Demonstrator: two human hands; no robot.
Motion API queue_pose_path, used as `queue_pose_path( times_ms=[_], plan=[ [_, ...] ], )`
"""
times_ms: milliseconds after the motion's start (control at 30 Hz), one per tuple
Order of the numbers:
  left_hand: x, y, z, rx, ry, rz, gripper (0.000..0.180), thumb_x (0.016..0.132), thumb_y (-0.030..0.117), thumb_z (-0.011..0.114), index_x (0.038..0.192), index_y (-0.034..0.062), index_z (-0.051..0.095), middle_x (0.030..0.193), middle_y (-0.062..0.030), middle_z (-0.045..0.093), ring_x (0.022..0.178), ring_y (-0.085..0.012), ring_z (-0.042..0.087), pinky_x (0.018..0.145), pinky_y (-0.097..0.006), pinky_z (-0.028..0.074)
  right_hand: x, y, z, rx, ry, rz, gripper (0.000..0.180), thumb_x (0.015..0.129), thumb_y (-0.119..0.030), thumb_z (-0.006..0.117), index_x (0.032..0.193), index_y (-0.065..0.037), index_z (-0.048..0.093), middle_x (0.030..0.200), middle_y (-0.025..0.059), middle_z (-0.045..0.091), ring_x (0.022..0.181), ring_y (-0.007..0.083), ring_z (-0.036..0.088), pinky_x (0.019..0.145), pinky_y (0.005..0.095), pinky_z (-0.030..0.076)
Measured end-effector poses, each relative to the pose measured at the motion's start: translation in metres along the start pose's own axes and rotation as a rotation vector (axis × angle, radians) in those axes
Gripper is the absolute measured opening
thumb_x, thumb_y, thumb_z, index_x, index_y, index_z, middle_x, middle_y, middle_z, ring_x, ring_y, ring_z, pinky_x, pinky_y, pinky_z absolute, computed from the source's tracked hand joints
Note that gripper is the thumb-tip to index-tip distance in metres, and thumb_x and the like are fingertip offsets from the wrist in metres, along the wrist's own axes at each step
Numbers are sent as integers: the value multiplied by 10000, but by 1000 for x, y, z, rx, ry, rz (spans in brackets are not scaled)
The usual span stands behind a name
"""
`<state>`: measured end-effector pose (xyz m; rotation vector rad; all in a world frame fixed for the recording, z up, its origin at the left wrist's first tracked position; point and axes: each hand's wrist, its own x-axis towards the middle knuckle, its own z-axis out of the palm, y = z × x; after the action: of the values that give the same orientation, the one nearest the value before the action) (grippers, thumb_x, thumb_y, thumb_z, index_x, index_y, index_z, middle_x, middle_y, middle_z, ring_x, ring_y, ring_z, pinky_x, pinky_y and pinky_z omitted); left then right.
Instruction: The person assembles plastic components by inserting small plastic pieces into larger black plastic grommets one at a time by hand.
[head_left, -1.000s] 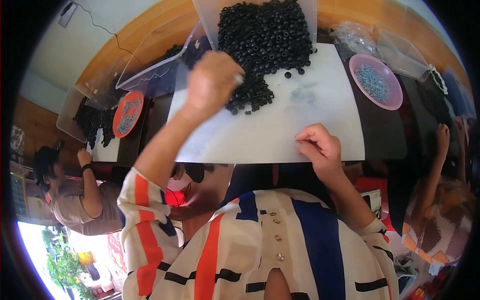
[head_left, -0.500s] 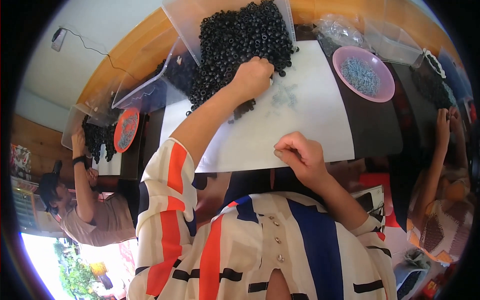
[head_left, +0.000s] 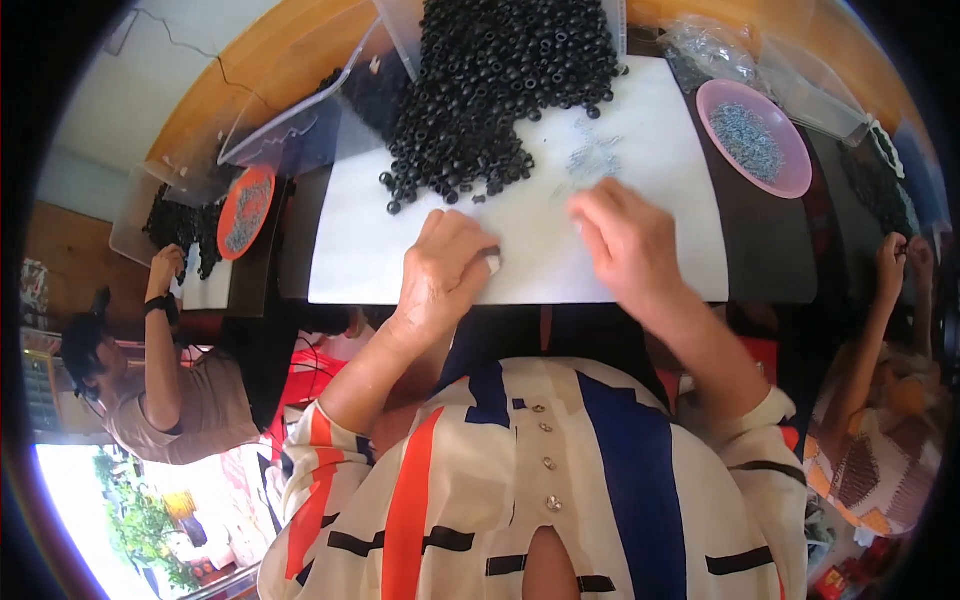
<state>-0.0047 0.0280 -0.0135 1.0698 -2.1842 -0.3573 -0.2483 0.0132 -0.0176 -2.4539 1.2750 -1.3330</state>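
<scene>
My left hand [head_left: 448, 268] rests on the white sheet [head_left: 360, 250] near its front edge, with its fingers curled in; whatever is inside them is hidden. Just beyond it spreads a large heap of small black rings [head_left: 490, 90]. My right hand [head_left: 622, 238] is blurred over the sheet, fingers apart and pointing toward a small scatter of grey metal pieces [head_left: 592, 160]. Nothing shows in that hand.
A pink bowl of grey metal pieces [head_left: 756, 138] stands at the right, with clear plastic bags [head_left: 715, 50] behind it. Clear plastic tubs [head_left: 300, 130] and an orange dish [head_left: 246, 210] lie at the left. Two other people work at either side [head_left: 165, 400] [head_left: 880, 370].
My left hand has pulled back from the heap of black rings to the sheet's front edge. My right hand has moved forward from the front edge toward the grey pieces.
</scene>
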Motion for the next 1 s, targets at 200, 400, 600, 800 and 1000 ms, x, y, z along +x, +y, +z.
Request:
queue_pose_path(
  times_ms=[200, 400, 600, 800, 1000],
  plan=[
    [-8, -7, 11, 99, 159, 4, 263, 736, -64, 632, 977, 19, 700, 958, -114, 571, 874, -321, 531, 736, -409, 490, 39, 18, 22, -495, -239, -258, 112, 758, -6, 619, 848, -64, 652, 874, 52, 590, 856, 245, 551, 784, 372, 444],
    [-16, -9, 7, 32, 191, -31, 277, 736, -96, 607, 972, 10, 705, 962, -105, 577, 890, -317, 530, 748, -404, 491, 43, 18, 27, -505, -302, -381, 70, 769, -19, 605, 831, -33, 636, 875, 87, 592, 910, 257, 566, 816, 369, 441],
    [-19, -8, 8, -26, 201, -56, 247, 734, -82, 610, 949, 2, 699, 961, -107, 586, 910, -318, 530, 764, -404, 492, 48, 19, 29, -511, -347, -550, 48, 773, -77, 626, 787, -37, 650, 820, 80, 610, 879, 238, 604, 823, 359, 461],
    [-21, -6, 6, -40, 204, -91, 224, 731, -60, 620, 943, -4, 670, 975, -112, 583, 913, -326, 526, 767, -412, 490, 47, -3, 25, -115, -310, -376, 56, 760, -9, 613, 811, -32, 619, 838, 107, 593, 860, 297, 595, 781, 403, 485],
    [-18, 0, 12, -24, 234, -79, 239, 728, -68, 610, 950, 10, 648, 962, -119, 571, 909, -340, 525, 756, -430, 486, 38, -36, 32, 281, -281, -191, 119, 763, 39, 586, 838, -54, 586, 846, 98, 584, 840, 309, 585, 741, 418, 495]
  ],
)
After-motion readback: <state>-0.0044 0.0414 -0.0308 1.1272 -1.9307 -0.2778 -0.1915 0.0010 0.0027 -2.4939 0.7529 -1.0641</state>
